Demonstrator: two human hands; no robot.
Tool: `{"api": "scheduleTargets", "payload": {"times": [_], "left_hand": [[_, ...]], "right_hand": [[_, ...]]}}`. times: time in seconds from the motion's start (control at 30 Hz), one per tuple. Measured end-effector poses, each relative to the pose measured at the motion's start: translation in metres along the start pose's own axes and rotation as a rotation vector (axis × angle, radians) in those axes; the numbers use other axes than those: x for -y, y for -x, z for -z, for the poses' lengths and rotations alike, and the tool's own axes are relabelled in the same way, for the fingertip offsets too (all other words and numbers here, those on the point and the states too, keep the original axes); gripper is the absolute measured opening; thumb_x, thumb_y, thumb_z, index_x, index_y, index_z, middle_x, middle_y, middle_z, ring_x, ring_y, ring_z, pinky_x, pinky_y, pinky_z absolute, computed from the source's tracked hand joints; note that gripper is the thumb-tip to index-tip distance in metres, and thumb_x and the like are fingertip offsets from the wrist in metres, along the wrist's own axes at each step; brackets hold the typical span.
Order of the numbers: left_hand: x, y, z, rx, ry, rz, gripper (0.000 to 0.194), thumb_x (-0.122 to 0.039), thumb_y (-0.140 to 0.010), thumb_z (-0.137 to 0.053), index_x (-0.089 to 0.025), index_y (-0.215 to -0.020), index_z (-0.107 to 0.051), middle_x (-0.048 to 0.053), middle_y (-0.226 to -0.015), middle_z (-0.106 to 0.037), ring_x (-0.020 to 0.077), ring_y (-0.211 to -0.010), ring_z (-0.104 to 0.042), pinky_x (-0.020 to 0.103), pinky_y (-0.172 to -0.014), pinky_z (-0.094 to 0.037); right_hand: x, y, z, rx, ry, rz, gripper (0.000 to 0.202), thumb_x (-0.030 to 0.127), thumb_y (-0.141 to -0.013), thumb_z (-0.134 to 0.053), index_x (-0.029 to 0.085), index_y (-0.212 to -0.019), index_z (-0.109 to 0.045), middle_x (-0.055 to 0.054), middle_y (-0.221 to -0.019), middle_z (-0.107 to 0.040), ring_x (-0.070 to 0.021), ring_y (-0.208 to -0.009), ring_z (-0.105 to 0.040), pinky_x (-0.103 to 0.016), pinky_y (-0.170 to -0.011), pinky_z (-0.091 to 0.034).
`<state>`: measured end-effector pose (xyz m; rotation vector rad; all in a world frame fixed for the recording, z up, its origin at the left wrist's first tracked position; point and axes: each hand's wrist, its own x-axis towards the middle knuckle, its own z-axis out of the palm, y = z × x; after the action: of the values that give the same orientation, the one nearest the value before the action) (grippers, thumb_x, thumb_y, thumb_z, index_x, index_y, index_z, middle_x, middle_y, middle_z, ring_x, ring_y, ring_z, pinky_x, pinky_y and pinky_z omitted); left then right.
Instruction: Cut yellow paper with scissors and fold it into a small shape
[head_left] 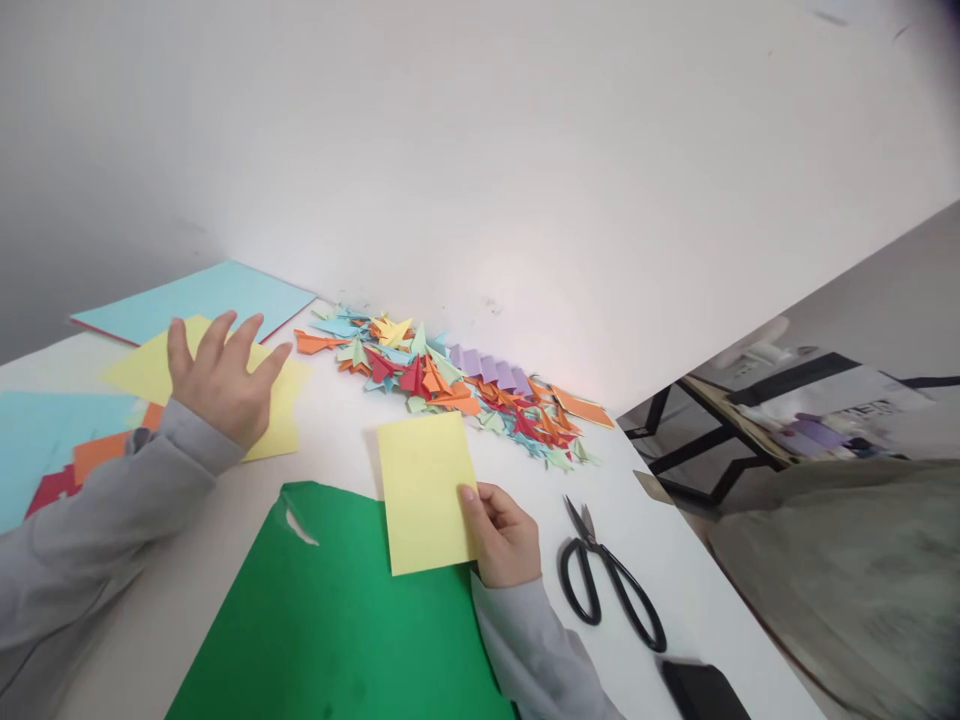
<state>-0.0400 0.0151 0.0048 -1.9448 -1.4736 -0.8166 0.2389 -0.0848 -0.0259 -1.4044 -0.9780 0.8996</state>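
Observation:
My right hand [504,535] pinches the right edge of a small yellow paper rectangle [426,490], held upright over the far part of a green sheet [330,620]. My left hand [225,380] has its fingers spread above yellow paper [283,425] at the left and holds nothing. Whether its fingertips touch that paper cannot be told. Beyond the green sheet lies a heap of small folded paper shapes [420,375] in red, orange, blue, green and yellow, with a purple pleated row [487,368] along its back.
Black-handled scissors [592,560] lie partly open on the white table [645,540], right of my right hand. A dark object [701,690] sits at the near right. Blue sheets [202,295] and orange and red pieces [97,455] are at left. A white wall stands behind.

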Motion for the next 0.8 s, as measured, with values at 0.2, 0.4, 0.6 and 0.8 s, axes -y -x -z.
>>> {"api": "scheduleTargets", "payload": {"times": [0.2,0.4,0.6,0.8], "left_hand": [[-0.047,0.018,0.017,0.395,0.319,-0.219,0.035,-0.032,-0.077,-0.042,-0.013,-0.098,-0.063,0.018,-0.112,-0.053,0.0286,-0.102,-0.049,0.043,-0.084,-0.040],[-0.057,0.027,0.018,0.707,-0.082,0.060,0.042,-0.043,-0.079,-0.037,-0.012,-0.095,-0.062,0.019,-0.091,-0.055,0.0364,-0.085,-0.051,0.050,-0.065,-0.040],[-0.061,0.030,0.013,0.338,0.489,-0.208,0.041,-0.027,-0.079,-0.043,-0.008,-0.115,-0.050,0.019,-0.113,-0.050,0.0264,-0.105,-0.047,0.041,-0.087,-0.040],[-0.102,0.047,0.032,0.181,0.815,-0.362,0.028,-0.012,-0.076,-0.048,-0.030,-0.090,-0.064,0.002,-0.126,-0.049,0.0227,-0.124,-0.031,0.049,-0.102,-0.023]], "right_hand": [[0.000,-0.002,-0.002,-0.034,-0.039,-0.016,0.034,0.048,-0.063,-0.064,0.015,-0.071,-0.060,0.002,-0.048,-0.059,-0.0102,-0.039,-0.048,-0.021,-0.037,-0.037],[0.000,-0.003,0.000,-0.057,-0.029,-0.015,0.033,0.048,-0.064,-0.062,0.017,-0.072,-0.058,0.002,-0.049,-0.059,-0.0090,-0.037,-0.046,-0.020,-0.035,-0.037],[0.002,-0.001,-0.002,-0.032,-0.032,0.005,0.033,0.047,-0.066,-0.061,0.016,-0.076,-0.060,0.001,-0.054,-0.063,-0.0109,-0.043,-0.052,-0.022,-0.040,-0.042],[0.002,0.001,-0.004,-0.019,-0.017,0.006,0.034,0.047,-0.065,-0.061,0.015,-0.076,-0.061,0.000,-0.054,-0.063,-0.0110,-0.044,-0.052,-0.021,-0.040,-0.041]]}}
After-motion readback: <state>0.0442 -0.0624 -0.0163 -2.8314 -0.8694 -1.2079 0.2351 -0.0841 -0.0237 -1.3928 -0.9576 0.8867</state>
